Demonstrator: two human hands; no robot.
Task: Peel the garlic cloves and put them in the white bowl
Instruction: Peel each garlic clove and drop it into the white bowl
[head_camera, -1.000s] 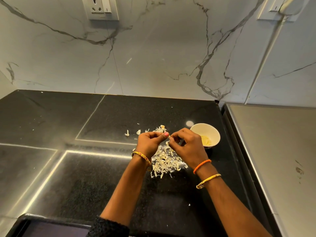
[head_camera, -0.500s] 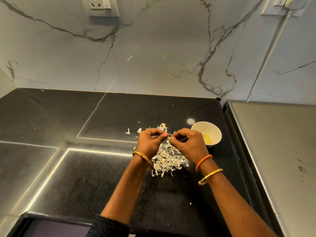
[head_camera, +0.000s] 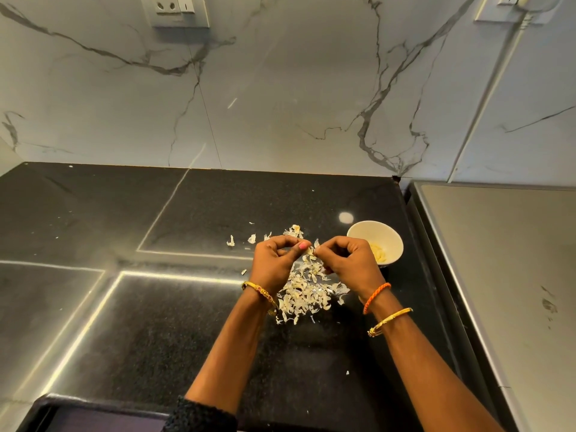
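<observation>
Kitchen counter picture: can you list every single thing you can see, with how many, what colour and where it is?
white bowl: one, white, on the counter just right of the hands
peeled garlic: a few pieces, pale yellow, inside the bowl
garlic skins: a heap plus stray flakes, whitish, on the counter under and behind the hands
garlic clove: one, pale, pinched between both hands
counter: one, black speckled
marble wall: white with grey veins, behind the counter
sockets: two, white, high on the wall
steel surface: one, grey, far right
bangles: three, two gold and one orange, on the wrists
left hand: one, pinching the clove
right hand: one, pinching the clove
</observation>
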